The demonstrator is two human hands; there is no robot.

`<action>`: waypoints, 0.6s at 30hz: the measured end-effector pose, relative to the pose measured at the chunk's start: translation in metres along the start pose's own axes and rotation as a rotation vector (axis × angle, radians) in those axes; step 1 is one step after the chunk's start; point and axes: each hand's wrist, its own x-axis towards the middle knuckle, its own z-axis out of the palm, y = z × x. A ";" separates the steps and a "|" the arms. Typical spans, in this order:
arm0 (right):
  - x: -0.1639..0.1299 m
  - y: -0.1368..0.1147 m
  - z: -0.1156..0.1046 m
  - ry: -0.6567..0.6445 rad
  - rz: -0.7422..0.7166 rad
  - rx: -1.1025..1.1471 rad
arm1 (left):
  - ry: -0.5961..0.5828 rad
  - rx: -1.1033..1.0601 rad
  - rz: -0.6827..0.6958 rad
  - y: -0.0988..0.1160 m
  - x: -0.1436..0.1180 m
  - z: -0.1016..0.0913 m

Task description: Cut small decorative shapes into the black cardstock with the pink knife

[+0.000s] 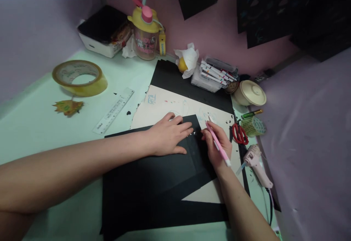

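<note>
My left hand (171, 135) lies flat on black paper (142, 182), fingers spread and pointing right. In my right hand (219, 144) is a slim pink pen-shaped tool (218, 144) with a white end. The tool's upper end slants up and left, and its tip is too small to make out. The fingers of this hand are closed around it, just right of the left fingertips, over the black paper's edge. Tiny light spots show by the left fingertips. Beneath the black sheets lies a cream board (161, 104) with faint blue drawings and small scraps.
To the left are a clear ruler (113, 111), a tape roll (102, 84) and a leaf (68, 107). A bottle (145, 40) and a marker box (212, 76) stand at the back. Red-handled scissors (239, 134) and a glue gun (259, 168) lie close to my right forearm.
</note>
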 end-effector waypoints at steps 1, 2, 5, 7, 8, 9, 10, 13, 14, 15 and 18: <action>0.002 0.002 0.000 -0.043 -0.006 -0.006 | 0.002 0.002 0.000 0.000 0.000 0.000; 0.004 0.004 0.000 -0.073 -0.018 -0.024 | 0.005 0.003 0.000 0.000 0.000 0.000; 0.009 0.005 0.001 -0.113 -0.114 -0.114 | 0.010 0.000 -0.003 0.001 0.000 -0.001; 0.010 0.003 0.003 -0.155 -0.176 -0.167 | 0.010 -0.008 -0.002 0.001 0.000 -0.002; 0.011 0.003 0.003 -0.176 -0.193 -0.190 | 0.008 -0.011 -0.003 0.001 0.000 -0.003; 0.011 0.002 0.004 -0.189 -0.203 -0.212 | 0.006 -0.013 -0.003 0.001 0.000 -0.003; 0.011 0.002 0.004 -0.192 -0.206 -0.231 | 0.007 -0.015 -0.003 0.001 0.000 -0.003; 0.010 0.001 0.005 -0.196 -0.198 -0.268 | 0.020 -0.023 -0.002 0.000 0.000 -0.002; 0.009 0.001 0.005 -0.203 -0.191 -0.265 | 0.023 -0.024 0.000 0.000 0.000 -0.002; 0.009 0.001 0.005 -0.212 -0.180 -0.253 | 0.024 -0.023 0.000 0.000 0.000 -0.002; 0.010 -0.001 0.004 -0.154 -0.136 -0.174 | 0.019 -0.014 -0.002 0.000 -0.001 -0.001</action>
